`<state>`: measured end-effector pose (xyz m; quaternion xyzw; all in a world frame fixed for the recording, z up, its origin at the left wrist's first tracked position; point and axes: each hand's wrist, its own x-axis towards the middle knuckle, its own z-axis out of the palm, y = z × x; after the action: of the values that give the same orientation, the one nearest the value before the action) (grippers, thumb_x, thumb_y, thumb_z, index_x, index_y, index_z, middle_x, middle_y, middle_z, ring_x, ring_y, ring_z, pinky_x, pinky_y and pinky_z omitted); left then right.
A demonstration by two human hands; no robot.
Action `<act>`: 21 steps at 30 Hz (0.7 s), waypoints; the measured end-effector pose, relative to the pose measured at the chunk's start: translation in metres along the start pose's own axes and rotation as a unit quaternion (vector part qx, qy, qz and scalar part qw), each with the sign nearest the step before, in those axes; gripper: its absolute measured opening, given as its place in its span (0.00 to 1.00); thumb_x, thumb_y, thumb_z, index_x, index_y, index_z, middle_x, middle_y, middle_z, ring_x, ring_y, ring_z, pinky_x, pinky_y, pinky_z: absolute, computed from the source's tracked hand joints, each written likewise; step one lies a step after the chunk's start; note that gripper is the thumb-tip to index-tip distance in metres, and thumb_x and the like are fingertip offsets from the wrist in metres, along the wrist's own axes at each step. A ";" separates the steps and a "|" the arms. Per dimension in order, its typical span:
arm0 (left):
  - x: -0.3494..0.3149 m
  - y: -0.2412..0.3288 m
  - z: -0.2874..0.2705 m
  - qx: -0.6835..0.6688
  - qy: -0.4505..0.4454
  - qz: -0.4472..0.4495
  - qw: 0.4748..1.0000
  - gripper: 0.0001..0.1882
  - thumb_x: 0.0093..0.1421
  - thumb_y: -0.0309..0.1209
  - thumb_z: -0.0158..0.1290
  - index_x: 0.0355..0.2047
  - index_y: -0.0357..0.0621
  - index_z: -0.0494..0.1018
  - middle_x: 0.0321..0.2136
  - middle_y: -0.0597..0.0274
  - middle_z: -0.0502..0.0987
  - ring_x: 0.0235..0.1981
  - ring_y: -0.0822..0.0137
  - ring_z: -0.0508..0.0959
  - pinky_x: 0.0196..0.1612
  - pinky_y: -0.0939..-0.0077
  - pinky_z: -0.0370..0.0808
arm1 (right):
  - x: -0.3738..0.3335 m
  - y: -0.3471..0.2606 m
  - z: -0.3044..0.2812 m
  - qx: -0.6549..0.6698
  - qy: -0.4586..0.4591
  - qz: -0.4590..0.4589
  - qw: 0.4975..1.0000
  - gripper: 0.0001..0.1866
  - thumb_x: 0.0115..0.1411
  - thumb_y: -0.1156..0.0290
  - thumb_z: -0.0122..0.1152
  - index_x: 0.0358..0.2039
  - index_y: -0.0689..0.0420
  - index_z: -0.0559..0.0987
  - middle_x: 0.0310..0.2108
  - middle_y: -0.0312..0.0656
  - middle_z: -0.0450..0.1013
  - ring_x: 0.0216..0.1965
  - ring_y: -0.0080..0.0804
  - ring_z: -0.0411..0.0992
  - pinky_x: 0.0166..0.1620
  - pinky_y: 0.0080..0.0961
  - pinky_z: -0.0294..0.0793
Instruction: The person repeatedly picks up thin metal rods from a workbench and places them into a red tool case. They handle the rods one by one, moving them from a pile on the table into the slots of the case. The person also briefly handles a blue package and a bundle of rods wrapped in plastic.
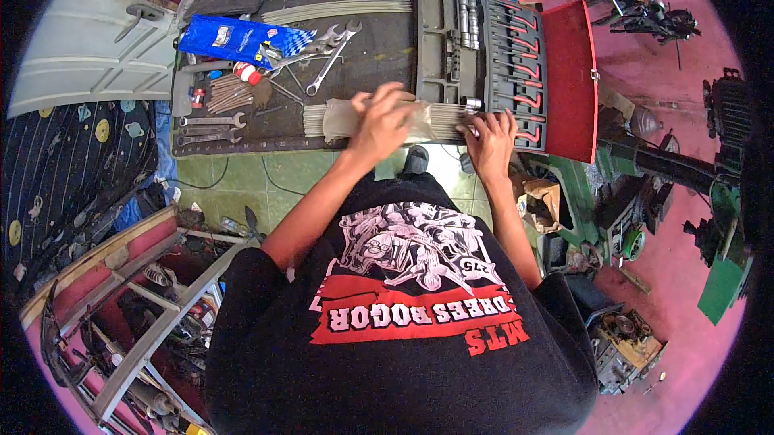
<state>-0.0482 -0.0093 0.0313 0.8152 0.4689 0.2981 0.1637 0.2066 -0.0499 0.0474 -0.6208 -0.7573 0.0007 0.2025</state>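
Observation:
A bundle of thin grey welding rods [313,122] lies along the near edge of the workbench, with a translucent wrapper [340,119] around its middle. Over that wrapper rests my left hand [382,122], fingers bent and apart, touching it from above. My right hand [492,141] is at the bundle's right end, its fingers curled down against the rod tips; part of the grip is hidden. Just beyond the right fingers, a small metal socket [472,103] lies by the edge of the open toolbox [569,80].
Combination wrenches [326,72], a blue packet [234,40] and loose brown rods [230,94] lie on the bench's left part. More long rods [339,9] run along the back. Red-handled tools [528,72] fill the toolbox's right tray. A metal rack [149,346] stands lower left.

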 end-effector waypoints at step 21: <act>-0.119 -0.105 -0.052 0.113 0.002 -0.292 0.950 0.21 0.64 0.35 0.56 0.58 0.50 0.76 0.54 0.67 0.81 0.69 0.61 0.62 0.62 0.51 0.49 | -0.045 -0.025 0.016 0.004 -0.050 0.159 0.986 0.28 0.58 0.75 0.60 0.61 0.56 0.75 0.43 0.51 0.79 0.54 0.46 0.71 0.69 0.48 0.54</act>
<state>-0.1970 -0.0595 -0.0251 0.6550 0.7175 0.1841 0.1492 0.1850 -0.0935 0.0255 -0.7315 -0.6583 0.0675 0.1640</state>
